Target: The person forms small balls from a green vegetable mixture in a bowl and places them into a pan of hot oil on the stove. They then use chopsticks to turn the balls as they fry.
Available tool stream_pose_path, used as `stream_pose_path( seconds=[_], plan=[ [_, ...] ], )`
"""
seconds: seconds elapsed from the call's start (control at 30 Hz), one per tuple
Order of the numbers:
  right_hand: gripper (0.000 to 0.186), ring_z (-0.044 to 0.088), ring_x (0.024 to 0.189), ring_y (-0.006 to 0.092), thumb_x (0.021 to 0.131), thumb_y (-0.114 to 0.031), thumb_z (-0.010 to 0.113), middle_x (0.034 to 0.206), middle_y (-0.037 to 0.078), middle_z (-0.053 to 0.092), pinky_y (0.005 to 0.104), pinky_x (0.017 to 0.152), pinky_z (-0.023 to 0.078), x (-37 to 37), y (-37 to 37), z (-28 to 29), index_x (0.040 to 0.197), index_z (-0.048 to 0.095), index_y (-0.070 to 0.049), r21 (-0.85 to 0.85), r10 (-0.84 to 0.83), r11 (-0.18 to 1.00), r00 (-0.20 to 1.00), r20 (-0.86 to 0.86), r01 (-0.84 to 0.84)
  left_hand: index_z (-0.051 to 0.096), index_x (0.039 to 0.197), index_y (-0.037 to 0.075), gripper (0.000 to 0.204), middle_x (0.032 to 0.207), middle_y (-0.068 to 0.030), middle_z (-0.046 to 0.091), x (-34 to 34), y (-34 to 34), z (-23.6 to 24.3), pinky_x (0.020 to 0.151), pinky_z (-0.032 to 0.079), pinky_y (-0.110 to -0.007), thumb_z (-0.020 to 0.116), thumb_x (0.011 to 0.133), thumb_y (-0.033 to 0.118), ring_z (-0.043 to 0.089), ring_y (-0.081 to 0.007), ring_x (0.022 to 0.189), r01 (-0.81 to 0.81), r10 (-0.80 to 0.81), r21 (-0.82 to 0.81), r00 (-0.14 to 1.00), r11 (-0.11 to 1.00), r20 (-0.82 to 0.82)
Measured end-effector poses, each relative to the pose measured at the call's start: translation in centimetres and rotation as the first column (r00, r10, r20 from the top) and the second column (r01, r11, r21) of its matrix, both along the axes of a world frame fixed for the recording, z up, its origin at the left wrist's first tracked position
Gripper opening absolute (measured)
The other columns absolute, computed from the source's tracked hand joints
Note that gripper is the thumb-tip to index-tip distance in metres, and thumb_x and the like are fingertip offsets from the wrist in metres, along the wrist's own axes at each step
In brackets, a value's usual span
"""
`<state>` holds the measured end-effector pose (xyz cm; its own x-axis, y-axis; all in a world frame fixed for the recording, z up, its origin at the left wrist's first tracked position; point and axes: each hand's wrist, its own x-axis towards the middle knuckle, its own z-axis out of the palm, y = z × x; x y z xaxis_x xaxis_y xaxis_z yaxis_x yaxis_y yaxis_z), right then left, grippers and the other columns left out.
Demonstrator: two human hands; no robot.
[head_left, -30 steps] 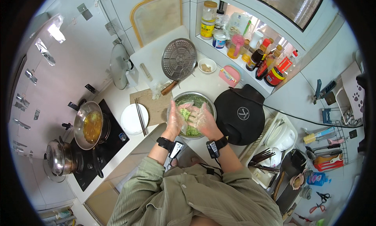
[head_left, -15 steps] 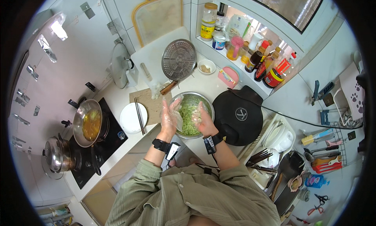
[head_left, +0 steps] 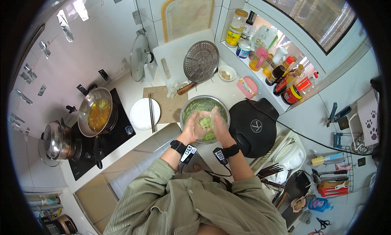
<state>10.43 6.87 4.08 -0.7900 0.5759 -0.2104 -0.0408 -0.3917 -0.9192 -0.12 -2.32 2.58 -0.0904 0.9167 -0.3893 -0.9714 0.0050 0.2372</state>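
Observation:
My left hand (head_left: 193, 127) and my right hand (head_left: 220, 124), both in clear plastic gloves, cup a clump of shredded green vegetable (head_left: 205, 122) between their palms. They are over a steel mixing bowl (head_left: 203, 102) with more green shreds low inside it. Fingers point away from me and curve around the clump from either side; some of them are blurred. Straps with small devices circle both wrists.
Left, a frying pan (head_left: 84, 114) with yellowish oil and a lidded pot (head_left: 57, 139) stand on the black cooktop. A white plate (head_left: 140, 113) with chopsticks (head_left: 152, 112) lies beside a brown mat (head_left: 173, 102). Right of the bowl sits a round black appliance (head_left: 260, 139); behind, a perforated strainer (head_left: 200, 61).
My hands have come closer together, from apart with fingers spread to cupped around a clump of green shreds. The whole view has shifted, so the counter appears displaced.

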Motion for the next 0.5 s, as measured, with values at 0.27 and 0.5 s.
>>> stream_pose_path(
  seconds=[0.27,0.5],
  plan=[
    [0.073,0.047,0.122,0.0246,0.099,-0.052,0.024,0.13,0.019,0.051,0.0327,0.107,0.031,1.8,0.9,1.2,0.128,0.046,0.011,-0.021,-0.165,0.986,0.974,-0.156,0.163,0.055,0.104,0.01,0.037,0.09,-0.0024,0.059,0.0,0.6,-1.0,0.066,0.051,-0.03,0.056,0.091,0.045,0.059,-0.0164,0.081,-0.083,0.031,-0.273,0.982,0.959,-0.187],
    [0.083,0.047,0.121,0.028,0.094,-0.063,0.024,0.135,0.019,0.046,0.0364,0.104,0.034,2.7,0.8,0.9,0.132,0.039,0.01,-0.321,-0.254,0.92,0.965,-0.057,0.223,0.058,0.108,0.004,0.048,0.093,-0.0083,0.062,0.0,2.1,-2.6,0.069,0.049,-0.034,0.06,0.088,0.048,0.058,-0.0175,0.083,-0.243,0.146,-0.266,0.93,0.933,-0.337]
  ],
)
